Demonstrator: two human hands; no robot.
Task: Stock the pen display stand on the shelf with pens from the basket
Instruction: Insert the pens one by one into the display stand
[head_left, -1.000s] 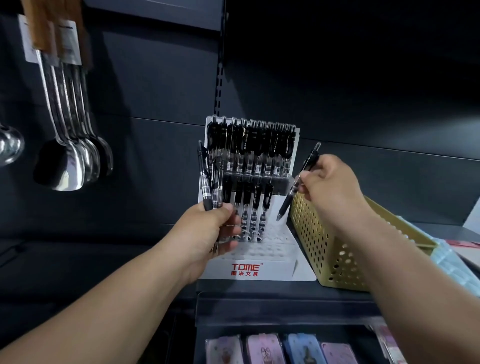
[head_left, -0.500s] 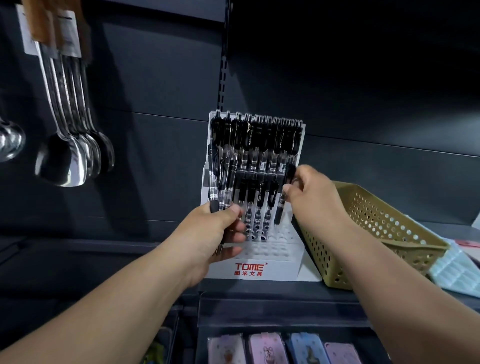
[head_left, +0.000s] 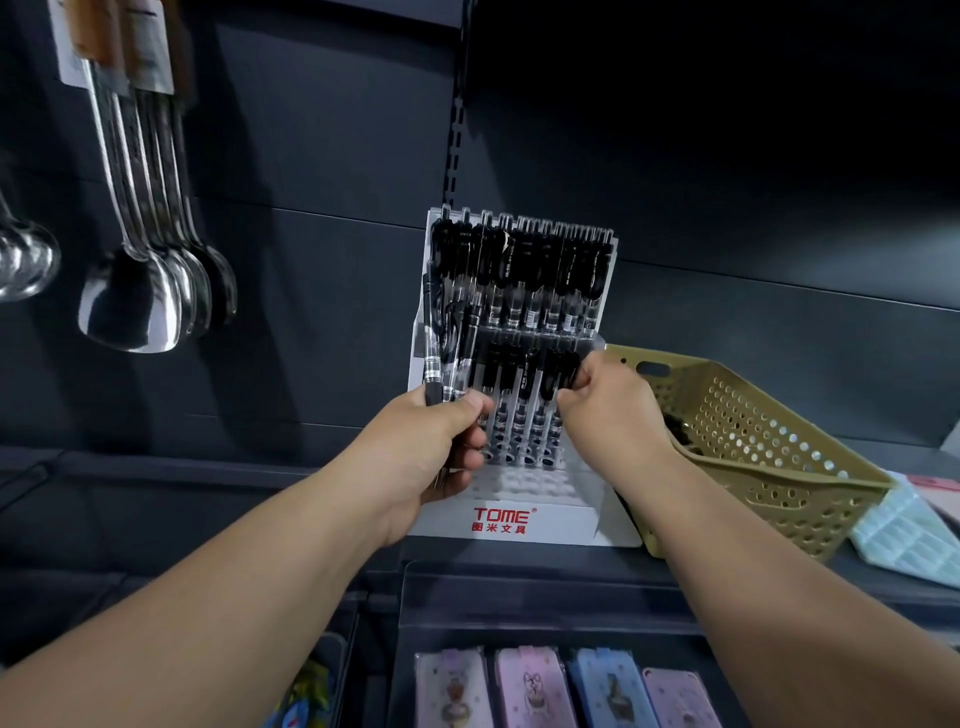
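Right hand (head_left: 613, 415): fingers (head_left: 571, 402) pinched one upright pen (head_left: 567, 370) at the right end of the second row of the stand (head_left: 561, 522) | left hand (head_left: 431, 447): gripped spare pens (head_left: 447, 353), upright, at its left edge | empty holes (head_left: 524, 486) lay just below | basket (head_left: 779, 467): beside its right edge.

Single head-worn view, wide-angle, straight lines bowing toward the edges. Faces forward at the shelf (head_left: 208, 467), close in, stand (head_left: 519, 519) near centre. Forearms (head_left: 260, 597) enter from both bottom corners. Cases (head_left: 530, 686) on the tier below seen from above.
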